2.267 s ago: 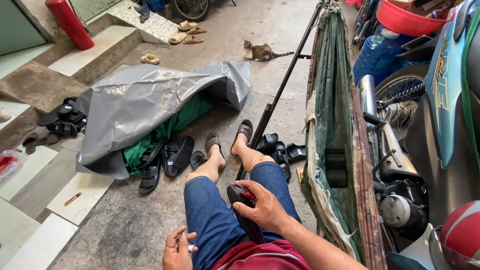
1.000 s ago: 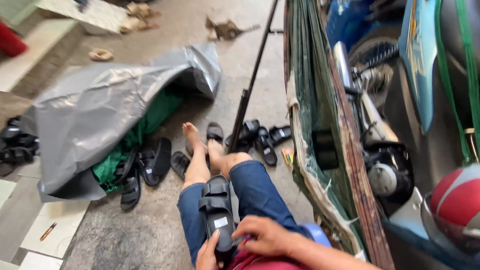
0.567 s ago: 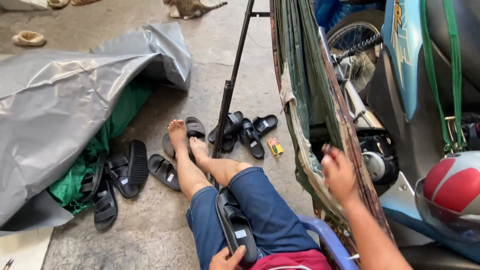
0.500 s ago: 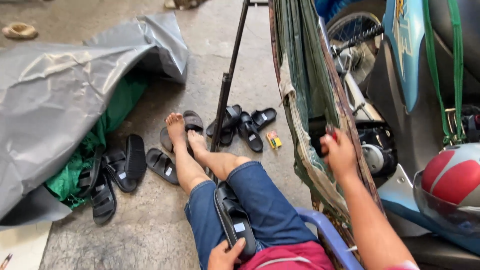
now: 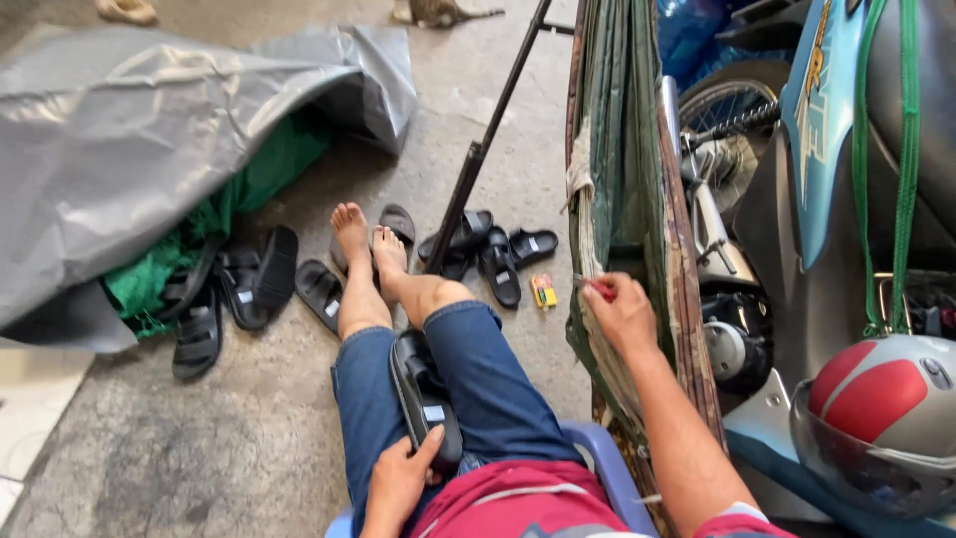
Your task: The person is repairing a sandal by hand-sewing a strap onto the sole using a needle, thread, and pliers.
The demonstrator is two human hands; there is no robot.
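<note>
Concrete floor (image 5: 249,438), load overview.
Black sandals (image 5: 239,299), grey tarpaulin (image 5: 129,139) and small yellow packet (image 5: 543,291) lie on it.

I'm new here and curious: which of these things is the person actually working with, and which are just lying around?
In hand:
- black sandal on the lap, held by the left hand
- small red thing pinched in the right hand, against the green hammock

Lying about:
- loose sandals on the floor
- grey tarp
- helmet
- motorbike

grey tarpaulin (image 5: 129,149) over green cloth (image 5: 249,189), loose black sandals (image 5: 239,294) beside it (red helmet (image 5: 881,408) far right)
</note>
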